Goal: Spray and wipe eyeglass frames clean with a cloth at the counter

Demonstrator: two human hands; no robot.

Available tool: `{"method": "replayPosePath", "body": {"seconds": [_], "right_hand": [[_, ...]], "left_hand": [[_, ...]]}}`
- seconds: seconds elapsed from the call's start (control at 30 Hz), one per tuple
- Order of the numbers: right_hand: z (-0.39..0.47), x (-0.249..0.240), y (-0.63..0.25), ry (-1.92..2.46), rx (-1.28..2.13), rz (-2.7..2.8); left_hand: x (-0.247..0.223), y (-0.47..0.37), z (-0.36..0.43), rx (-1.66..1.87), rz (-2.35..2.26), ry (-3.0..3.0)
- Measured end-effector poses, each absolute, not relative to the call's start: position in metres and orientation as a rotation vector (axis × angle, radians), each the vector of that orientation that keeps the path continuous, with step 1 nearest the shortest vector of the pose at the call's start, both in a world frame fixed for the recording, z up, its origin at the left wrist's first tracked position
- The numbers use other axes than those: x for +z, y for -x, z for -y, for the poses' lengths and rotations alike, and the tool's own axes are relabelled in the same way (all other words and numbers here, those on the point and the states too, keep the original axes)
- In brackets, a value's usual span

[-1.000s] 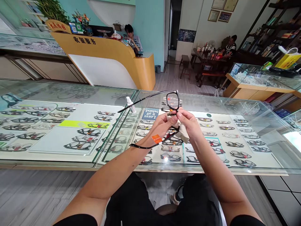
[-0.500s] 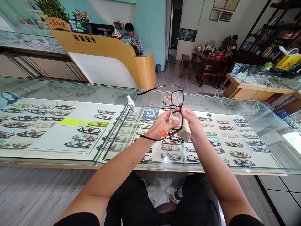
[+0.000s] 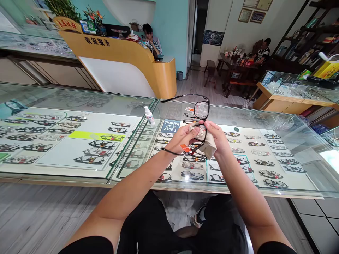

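Observation:
Dark-rimmed eyeglasses (image 3: 208, 110) are held above the glass counter, turned on their side with both temples pointing left. My left hand (image 3: 182, 139) pinches a beige cleaning cloth (image 3: 209, 148) over the lower lens, thumb on top. An orange tag (image 3: 185, 148) hangs by the lower temple. My right hand (image 3: 217, 135) grips the frame near its bridge, with part of the cloth draped beneath its fingers. The cloth covers most of the lower lens; the upper lens is in plain sight.
A white spray bottle (image 3: 149, 115) stands on the glass display counter (image 3: 132, 180), left of my hands. Rows of eyeglasses (image 3: 192, 175) lie under the glass. Farther off are a cashier desk (image 3: 113, 46) with a seated person (image 3: 152, 42), and another person (image 3: 262, 51) at a dark table.
My left thumb and the cloth have shifted slightly over the lower lens, covering its printed mark more. The view has tilted a little; both hands keep their hold.

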State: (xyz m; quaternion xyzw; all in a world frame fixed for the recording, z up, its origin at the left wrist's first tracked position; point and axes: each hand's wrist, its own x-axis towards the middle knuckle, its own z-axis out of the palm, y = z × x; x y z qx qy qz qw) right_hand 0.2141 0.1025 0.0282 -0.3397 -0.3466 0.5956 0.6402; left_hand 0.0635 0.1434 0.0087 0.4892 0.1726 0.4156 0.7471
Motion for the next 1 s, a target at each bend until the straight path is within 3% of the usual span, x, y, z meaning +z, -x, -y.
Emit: {"method": "replayPosePath", "body": {"seconds": [0.47,0.63,0.8,1.0], "right_hand": [[-0.100,0.028,-0.206,0.766,1.365,0.846],[-0.106,0.027,-0.221,0.841,1.319,0.827],[-0.101,0.041,-0.248,0.832,0.961,0.962],[-0.063,0.098,-0.287,0.934,0.255,1.760]], "left_hand": [[0.001,-0.060,-0.155,1.032,-0.567,-1.282],[0.004,-0.059,-0.157,0.848,-0.503,-1.203],[0.009,-0.047,-0.173,0.875,-0.488,-1.066],[0.013,-0.017,-0.191,0.610,-0.371,-1.017]]}}
